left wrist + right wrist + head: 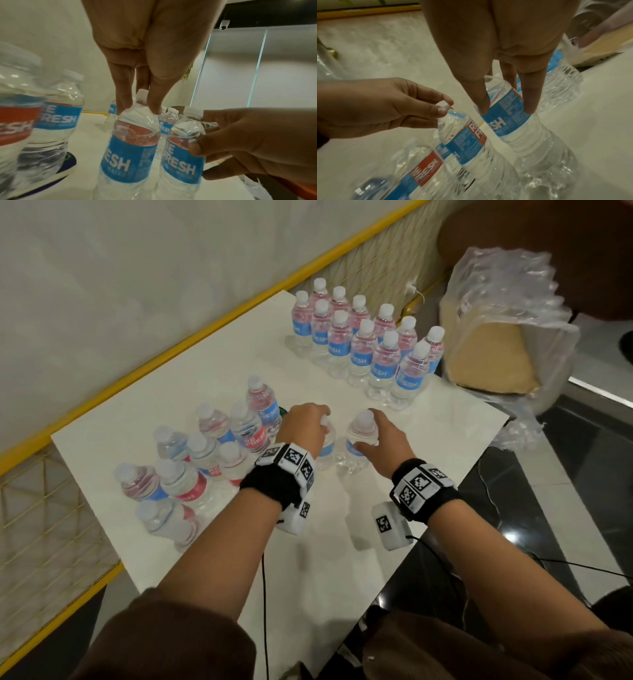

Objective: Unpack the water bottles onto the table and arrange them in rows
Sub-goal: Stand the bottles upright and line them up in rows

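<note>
Two clear water bottles with blue labels stand upright side by side mid-table. My left hand (320, 422) pinches the neck of the left bottle (327, 448) from above; the left wrist view shows its fingertips (122, 106) just under the white cap of this bottle (130, 148). My right hand (368, 433) grips the shoulder of the right bottle (356, 455), thumb on one side and fingers on the other, seen closely around the bottle (510, 121). Neat rows of bottles (366, 344) stand at the far right of the white table (222, 361).
A loose cluster of bottles (205, 453) with red and blue labels stands left of my hands, some on a dark blue disc (68, 162). Torn plastic wrap (507, 285) over a cardboard tray (493, 357) lies off the table's far right. A yellow rail (205, 323) borders the far side.
</note>
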Available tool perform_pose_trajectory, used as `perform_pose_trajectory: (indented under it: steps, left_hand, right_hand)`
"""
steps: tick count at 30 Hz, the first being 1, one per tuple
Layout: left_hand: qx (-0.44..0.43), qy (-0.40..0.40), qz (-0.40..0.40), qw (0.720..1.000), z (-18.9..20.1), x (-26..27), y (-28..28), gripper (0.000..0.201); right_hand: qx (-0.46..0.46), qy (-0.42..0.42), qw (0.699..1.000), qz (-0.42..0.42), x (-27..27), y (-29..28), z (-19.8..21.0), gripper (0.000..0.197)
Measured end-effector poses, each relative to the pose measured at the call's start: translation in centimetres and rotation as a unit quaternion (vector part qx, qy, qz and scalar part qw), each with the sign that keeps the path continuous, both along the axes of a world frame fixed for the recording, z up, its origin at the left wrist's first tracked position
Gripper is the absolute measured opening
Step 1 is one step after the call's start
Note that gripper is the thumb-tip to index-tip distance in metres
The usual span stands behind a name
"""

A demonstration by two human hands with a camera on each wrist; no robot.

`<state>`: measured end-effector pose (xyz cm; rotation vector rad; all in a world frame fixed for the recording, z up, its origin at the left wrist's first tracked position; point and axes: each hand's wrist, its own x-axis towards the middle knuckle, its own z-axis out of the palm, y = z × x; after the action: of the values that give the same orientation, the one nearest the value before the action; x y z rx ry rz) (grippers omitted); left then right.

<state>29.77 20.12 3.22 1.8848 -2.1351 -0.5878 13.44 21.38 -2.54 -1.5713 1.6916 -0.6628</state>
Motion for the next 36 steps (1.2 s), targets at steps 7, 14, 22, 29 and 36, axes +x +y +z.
perform_pose_trajectory:
  steps: [7, 14, 22, 29, 36]
  left_hand:
    - [-0.033, 0.004, 0.019, 0.999, -0.9, -1.6, -8.0, 0.036]
    - [-0.102, 0.127, 0.070, 0.984, -3.3, -0.9, -12.9, 0.040]
    - [-0.026, 0.299, 0.253, 0.920, -12.7, -1.1, -11.6, 0.089]
    - [-0.044, 0.320, 0.264, 0.909, -15.5, -0.2, -15.4, 0.058]
    - [-0.123, 0.357, 0.326, 0.867, -17.0, 1.1, -20.2, 0.059]
  right_hand:
    - [-0.009, -0.043, 0.999, -0.009, -0.9, -5.5, -0.4, 0.065]
    - [0.019, -0.103, 0.994, -0.011, 0.2, -10.0, -0.9, 0.074]
    - [0.090, -0.060, 0.993, -0.039, 0.5, -11.4, -6.0, 0.070]
    - [0.088, -0.074, 0.992, -0.055, 2.2, -14.6, -7.0, 0.062]
    - [0.060, -0.030, 0.998, -0.009, 4.2, -18.6, -7.2, 0.062]
